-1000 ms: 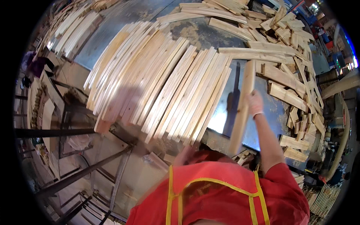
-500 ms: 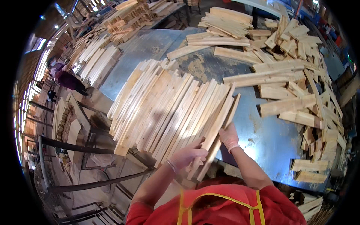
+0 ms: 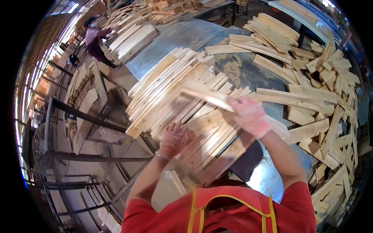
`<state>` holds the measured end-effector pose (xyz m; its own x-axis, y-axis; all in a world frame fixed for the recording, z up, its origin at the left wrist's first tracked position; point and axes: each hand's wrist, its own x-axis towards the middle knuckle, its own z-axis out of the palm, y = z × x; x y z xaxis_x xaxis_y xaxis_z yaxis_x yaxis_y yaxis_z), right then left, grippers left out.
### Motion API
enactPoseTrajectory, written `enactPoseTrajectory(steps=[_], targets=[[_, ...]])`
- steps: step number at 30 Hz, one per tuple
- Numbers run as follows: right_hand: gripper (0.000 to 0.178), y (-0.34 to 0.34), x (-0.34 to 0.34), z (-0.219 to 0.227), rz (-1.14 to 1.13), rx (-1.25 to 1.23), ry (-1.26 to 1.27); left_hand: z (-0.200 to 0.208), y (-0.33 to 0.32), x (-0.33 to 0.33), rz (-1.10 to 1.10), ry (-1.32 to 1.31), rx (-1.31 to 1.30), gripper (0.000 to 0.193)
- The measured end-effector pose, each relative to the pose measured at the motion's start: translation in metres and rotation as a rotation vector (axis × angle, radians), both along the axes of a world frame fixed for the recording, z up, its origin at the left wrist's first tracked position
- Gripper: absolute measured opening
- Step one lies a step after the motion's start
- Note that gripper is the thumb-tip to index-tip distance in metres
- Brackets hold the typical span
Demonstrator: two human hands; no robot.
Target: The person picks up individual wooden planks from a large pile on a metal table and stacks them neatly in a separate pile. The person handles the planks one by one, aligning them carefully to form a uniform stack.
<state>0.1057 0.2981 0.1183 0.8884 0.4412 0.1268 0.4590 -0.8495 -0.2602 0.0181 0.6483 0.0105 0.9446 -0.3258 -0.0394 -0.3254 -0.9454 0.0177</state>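
Note:
A row of pale wooden boards [image 3: 167,97] lies side by side across the near part of the metal table. My right hand [image 3: 249,116], in a pinkish work glove and smeared by motion, grips one end of a short wooden board [image 3: 208,97]. That board is tilted over the row, its far end pointing left. My left hand [image 3: 173,140], also gloved, lies on the near ends of the boards with its fingers apart. Between my forearms, several wider boards [image 3: 217,136] lie slanted. The undersides of both hands are hidden.
Loose boards are heaped on the right side of the metal table [image 3: 178,33], with a stack [image 3: 274,31] at the far right. Black metal rails [image 3: 97,155] stand at the left. Beyond them, a person [image 3: 97,42] in dark clothes stands by another row of boards [image 3: 134,40].
My right hand has risen from the row's right edge and swung a board leftward over it. My left hand has moved slightly left and up onto the board ends. The view has turned left.

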Motion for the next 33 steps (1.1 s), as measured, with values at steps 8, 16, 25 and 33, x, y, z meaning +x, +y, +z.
enactPoseTrajectory(steps=[8, 16, 25, 33], targets=[[0.100, 0.088, 0.029, -0.123, 0.579, -0.113, -0.186, 0.015, 0.012, -0.115, 0.211, 0.013, -0.237, 0.074], [0.106, 0.082, 0.055, -0.039, 0.353, -0.098, 0.488, 0.017, 0.073, -0.129, 0.373, -0.110, -0.315, 0.072], [0.079, 0.154, 0.086, -0.105, -0.493, 1.451, 0.817, -0.027, 0.215, -0.011, 1.029, -0.277, -1.225, 0.070], [0.055, 0.203, 0.063, -0.083, -0.152, 0.989, 1.083, 0.002, 0.223, -0.018, 1.003, -0.177, -0.981, 0.079]])
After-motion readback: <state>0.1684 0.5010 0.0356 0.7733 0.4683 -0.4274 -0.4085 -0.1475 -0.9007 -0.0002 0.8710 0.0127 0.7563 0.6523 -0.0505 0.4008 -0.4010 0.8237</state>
